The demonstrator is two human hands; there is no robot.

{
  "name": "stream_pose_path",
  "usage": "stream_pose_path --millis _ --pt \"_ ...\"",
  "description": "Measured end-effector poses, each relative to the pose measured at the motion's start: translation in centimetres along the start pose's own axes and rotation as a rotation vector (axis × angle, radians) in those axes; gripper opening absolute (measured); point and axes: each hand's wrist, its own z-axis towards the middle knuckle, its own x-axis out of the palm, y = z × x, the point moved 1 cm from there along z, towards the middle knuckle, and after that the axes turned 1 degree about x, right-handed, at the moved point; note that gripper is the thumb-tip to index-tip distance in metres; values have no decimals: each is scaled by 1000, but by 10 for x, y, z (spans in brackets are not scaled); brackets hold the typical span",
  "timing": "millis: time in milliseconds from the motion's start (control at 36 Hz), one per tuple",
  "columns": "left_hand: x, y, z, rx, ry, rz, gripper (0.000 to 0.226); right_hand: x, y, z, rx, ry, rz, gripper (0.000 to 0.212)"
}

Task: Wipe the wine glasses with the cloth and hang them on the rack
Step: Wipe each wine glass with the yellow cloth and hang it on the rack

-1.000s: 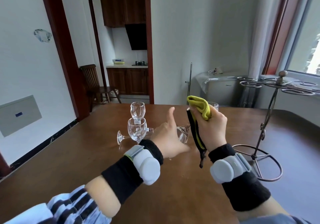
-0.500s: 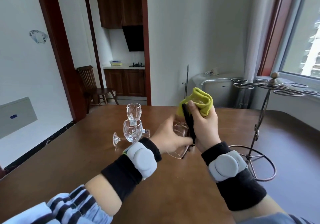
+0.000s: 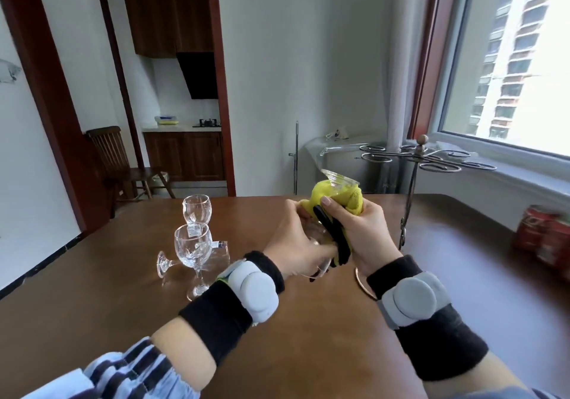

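My left hand grips the bowl of a wine glass held above the table, its foot pointing up and away. My right hand presses a yellow cloth with a black edge around the glass's stem. Most of the held glass is hidden by both hands and the cloth. Two more glasses stand upright to the left, one near and one farther. A third lies on its side behind the near one. The metal rack stands at the right, its rings bare.
The brown wooden table carries the rack's ring base just beside my right wrist. Red cans sit at the right edge under the window. A chair and a kitchen doorway lie beyond the far end.
My left hand took hold of the glass and lifted it. My right hand brought the cloth onto it, and the glass turned foot-up. The view has swung rightward.
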Motion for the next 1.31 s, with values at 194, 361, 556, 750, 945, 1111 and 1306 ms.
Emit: stream_pose_path --millis 194,361,556,750,945,1111,1306 --pt "39 -6 19 -24 86 -29 93 -35 21 -2 -53 -201 28 13" --pt "70 -4 24 -10 196 -162 80 -61 35 -1 -86 -313 38 9" --pt "95 -3 37 -22 232 -259 73 -95 43 6 -108 -405 -218 22" --pt "111 9 40 18 271 -328 76 -132 48 -6 -75 -504 -376 16" --pt "118 5 50 53 260 -393 71 -129 73 -8 -90 -541 -141 17" --pt "124 -5 64 56 219 -457 67 -129 88 -4 -120 -518 -124 17" --pt "141 -9 78 23 249 -457 83 -131 94 -4 -82 -476 -105 13"
